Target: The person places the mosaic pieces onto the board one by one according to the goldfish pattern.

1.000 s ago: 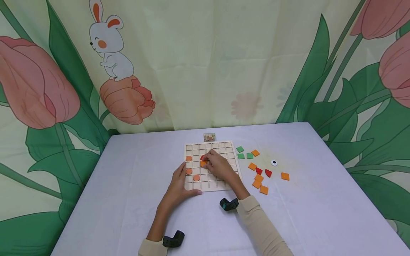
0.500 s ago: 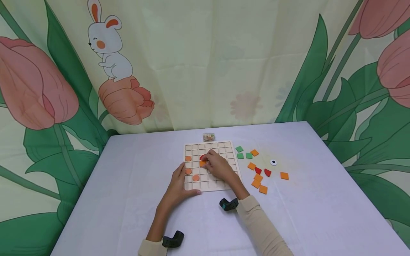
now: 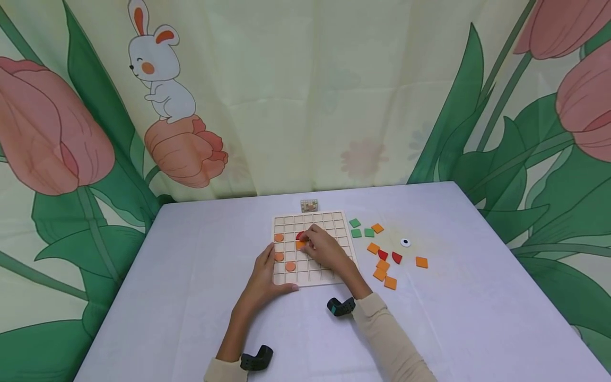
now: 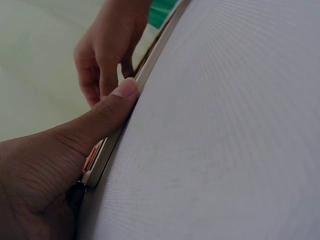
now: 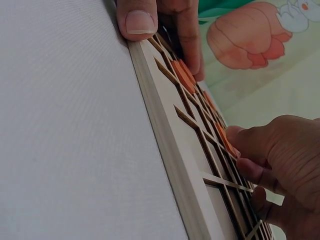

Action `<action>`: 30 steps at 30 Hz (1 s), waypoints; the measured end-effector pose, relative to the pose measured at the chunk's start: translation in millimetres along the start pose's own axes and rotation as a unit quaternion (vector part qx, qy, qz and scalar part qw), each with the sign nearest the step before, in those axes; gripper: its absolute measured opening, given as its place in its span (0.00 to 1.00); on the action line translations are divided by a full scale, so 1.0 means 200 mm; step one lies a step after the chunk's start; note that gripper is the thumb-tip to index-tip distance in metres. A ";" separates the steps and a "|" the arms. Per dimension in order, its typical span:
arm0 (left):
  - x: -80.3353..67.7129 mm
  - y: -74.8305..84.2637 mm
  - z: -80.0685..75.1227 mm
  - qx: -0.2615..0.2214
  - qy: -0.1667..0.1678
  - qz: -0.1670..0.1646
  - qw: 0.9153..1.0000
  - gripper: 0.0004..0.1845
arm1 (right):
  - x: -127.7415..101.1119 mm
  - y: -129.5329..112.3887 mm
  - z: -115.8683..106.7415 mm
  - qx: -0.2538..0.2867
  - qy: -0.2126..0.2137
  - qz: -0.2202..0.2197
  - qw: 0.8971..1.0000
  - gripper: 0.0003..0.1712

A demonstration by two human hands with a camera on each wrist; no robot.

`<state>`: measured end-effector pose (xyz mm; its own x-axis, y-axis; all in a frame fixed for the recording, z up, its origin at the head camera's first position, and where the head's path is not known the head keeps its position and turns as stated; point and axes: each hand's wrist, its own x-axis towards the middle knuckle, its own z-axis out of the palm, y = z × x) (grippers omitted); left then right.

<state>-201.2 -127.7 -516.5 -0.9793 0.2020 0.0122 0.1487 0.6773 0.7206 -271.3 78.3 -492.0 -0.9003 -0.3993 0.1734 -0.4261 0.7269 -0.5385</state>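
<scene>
- Two hands on a wooden grid board lying on a white-covered table.
- Left hand bracing the board's near-left corner, thumb along the front edge, fingers over the left cells.
- Right hand mid-board, fingertips pinching an orange square tile into a cell, just below a red tile.
- Three orange round tiles seated in the left columns.
- Loose orange, red and green tiles right of the board.

left hand: flat, thumb out | right hand: fingers curled, pinching
</scene>
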 end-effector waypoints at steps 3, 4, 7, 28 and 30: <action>0.00 0.00 0.00 -0.003 -0.001 -0.004 1.000 0.70 | -0.01 0.00 -0.01 0.007 0.002 0.002 1.000 0.11; 0.00 0.00 0.00 -0.003 -0.001 -0.004 1.000 0.70 | -0.01 0.00 -0.01 0.007 0.003 0.002 1.000 0.10; -0.01 0.00 0.00 -0.004 0.000 -0.008 1.000 0.70 | -0.03 0.00 -0.03 0.010 0.006 0.007 1.000 0.11; 0.00 0.00 0.01 -0.015 0.006 -0.003 1.000 0.71 | -0.22 0.30 -0.39 0.019 0.064 0.060 0.996 0.12; 0.00 0.00 0.01 -0.015 0.004 0.000 1.000 0.71 | -0.24 0.35 -0.43 0.009 0.068 0.078 0.995 0.13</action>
<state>-200.0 -126.5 -518.2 -0.9806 0.1952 0.0174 0.1436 0.6553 0.7415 -265.0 196.5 -468.2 -0.9597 -0.2024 0.1951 -0.2793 0.7635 -0.5823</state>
